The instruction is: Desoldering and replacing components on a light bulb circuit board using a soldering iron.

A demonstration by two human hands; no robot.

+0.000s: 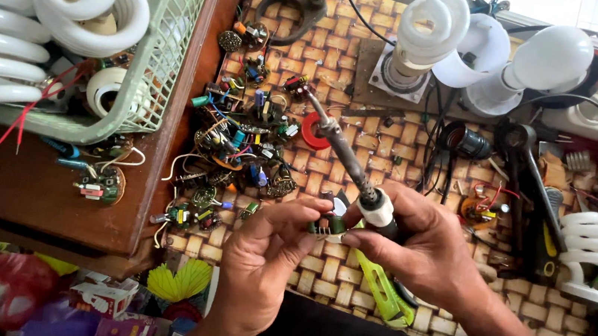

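Two hands meet over the near edge of the counter (328, 171), the one with the woven-pattern top. Your left hand (267, 251) has its grip pinched shut on a small green circuit board (327, 227), thumb and fingertips clamped on its edge, holding it just above the surface. Your right hand (425, 246) is wrapped tight round the handle of a soldering iron (345, 154), whose shaft slants up and away toward the middle of the counter; the white collar of the iron sits right beside the board. A heap of loose circuit boards (238, 146) lies along the left edge. A green basket (155, 46) of spiral bulbs (38, 18) sits on a wooden ledge at far left. More bulbs (492, 55) stand along the far edge, and a green-handled tool (383, 286) lies under your right hand.
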